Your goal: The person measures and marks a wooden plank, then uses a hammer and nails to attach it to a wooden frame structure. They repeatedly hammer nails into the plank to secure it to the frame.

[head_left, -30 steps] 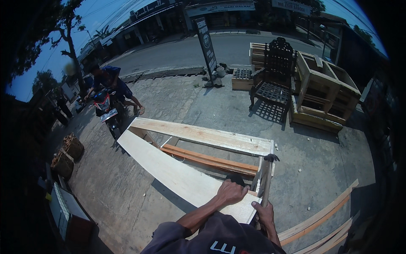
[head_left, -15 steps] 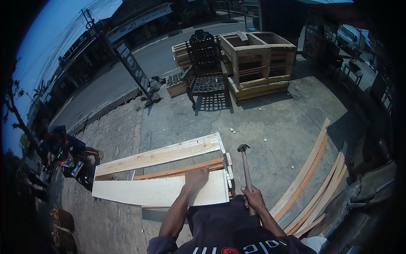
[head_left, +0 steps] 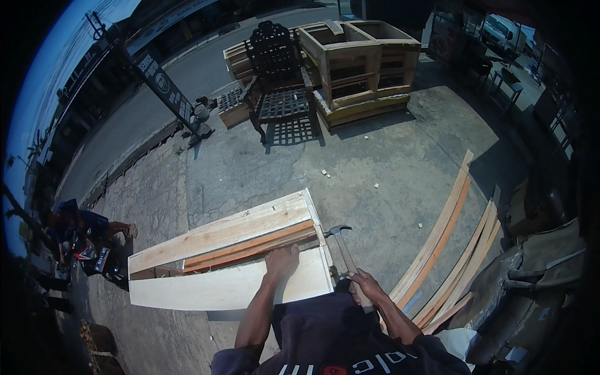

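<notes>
One bare right hand (head_left: 367, 289), at one o'clock from the person's dark printed shirt (head_left: 325, 334), has its fingers clamped round the wooden handle of a dark-headed claw hammer (head_left: 347, 255). Its head points towards twelve, just beside a long, tapering box-like frame of pale wood (head_left: 231, 284) stretching from ten to twelve. At eleven, the bare left hand (head_left: 282, 262) lies over the near board's inner edge, fingers curled; whether they grip it I cannot tell. Orange-brown wooden strips (head_left: 250, 249) run inside the frame. Between one and two, long thin pale wooden strips (head_left: 436, 234) lie on the grey concrete ground (head_left: 387, 156). Further off, towards twelve, stand a dark carved armchair (head_left: 282, 105) and an open-fronted raw-wood cabinet frame (head_left: 365, 65).
</notes>
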`<state>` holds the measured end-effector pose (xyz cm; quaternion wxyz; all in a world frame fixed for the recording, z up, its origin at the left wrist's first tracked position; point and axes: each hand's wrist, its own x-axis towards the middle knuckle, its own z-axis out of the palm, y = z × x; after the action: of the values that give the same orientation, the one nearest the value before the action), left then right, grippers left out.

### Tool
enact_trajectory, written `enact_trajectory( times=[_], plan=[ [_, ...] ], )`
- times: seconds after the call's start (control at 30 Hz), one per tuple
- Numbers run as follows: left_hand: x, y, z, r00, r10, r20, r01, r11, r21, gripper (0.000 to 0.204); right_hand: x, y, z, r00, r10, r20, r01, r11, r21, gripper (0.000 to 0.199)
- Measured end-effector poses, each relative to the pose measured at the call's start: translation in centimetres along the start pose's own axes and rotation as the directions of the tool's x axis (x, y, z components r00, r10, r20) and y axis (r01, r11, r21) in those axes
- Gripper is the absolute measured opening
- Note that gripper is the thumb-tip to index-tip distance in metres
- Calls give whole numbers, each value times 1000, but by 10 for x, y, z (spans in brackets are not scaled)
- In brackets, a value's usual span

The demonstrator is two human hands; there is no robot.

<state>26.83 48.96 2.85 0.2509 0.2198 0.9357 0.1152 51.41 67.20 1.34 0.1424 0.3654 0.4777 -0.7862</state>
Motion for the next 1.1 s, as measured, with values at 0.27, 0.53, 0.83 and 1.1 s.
enact_trajectory(
  times=[0.27,0.53,0.83,1.1],
  plan=[
    [-7,3,5,999,33,34,-33,999,-3,72,-4,-19,1,998,-28,-48,25,997,-73,32],
    [14,-16,36,997,74,7,-73,997,-38,69,-26,-22,-11,971,-125,-204,100,986,-130,30],
    [-28,-36,33,834,48,-550,-254,918,-304,28,-27,12,20,941,-211,-264,166,969,-183,32],
    [-132,-218,7,405,-532,-744,40,823,-567,25,38,39,103,675,-509,-534,294,850,-438,62]
  ],
)
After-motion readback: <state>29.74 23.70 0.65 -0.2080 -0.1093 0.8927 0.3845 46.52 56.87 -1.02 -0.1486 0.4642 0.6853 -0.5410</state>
